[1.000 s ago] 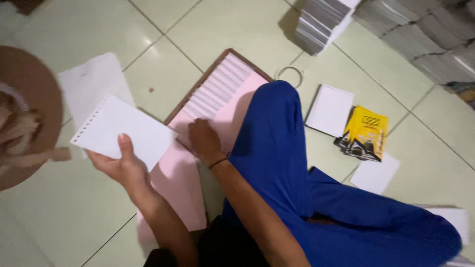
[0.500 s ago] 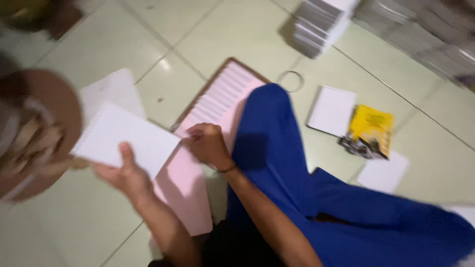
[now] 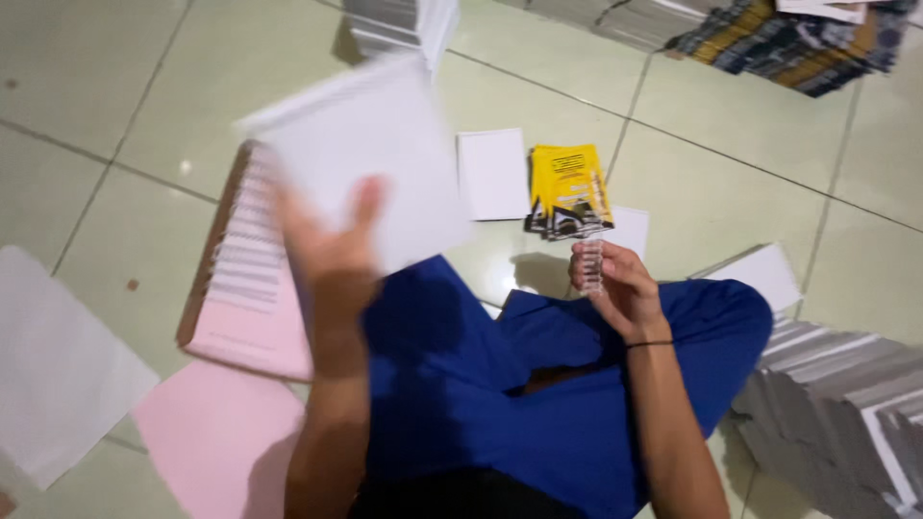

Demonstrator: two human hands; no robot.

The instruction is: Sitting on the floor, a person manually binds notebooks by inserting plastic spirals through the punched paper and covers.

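the white paper block (image 3: 370,159) is lifted off the floor at the left centre of the view, blurred, gripped by the left hand (image 3: 332,259): the thumb presses on its near face and the other fingers are hidden behind it. to the right, the right hand (image 3: 615,284) pinches a clear wire spiral coil (image 3: 591,264) between thumb and fingertips, holding it upright just above the knee of the blue trousers (image 3: 500,384). a thin dark band sits on that wrist.

on the tiled floor (image 3: 115,106) just beyond the coil lie yellow printed covers (image 3: 567,187), with a white card (image 3: 492,173) beside them on the left. below the lifted block a pink tray (image 3: 245,279) holds a row of white coils, and a pink sheet (image 3: 216,437) lies nearer, with a white sheet (image 3: 53,365) at the far left. stacks of paper (image 3: 846,394) sit at the near right, and more stacks (image 3: 788,34) run along the far edge.
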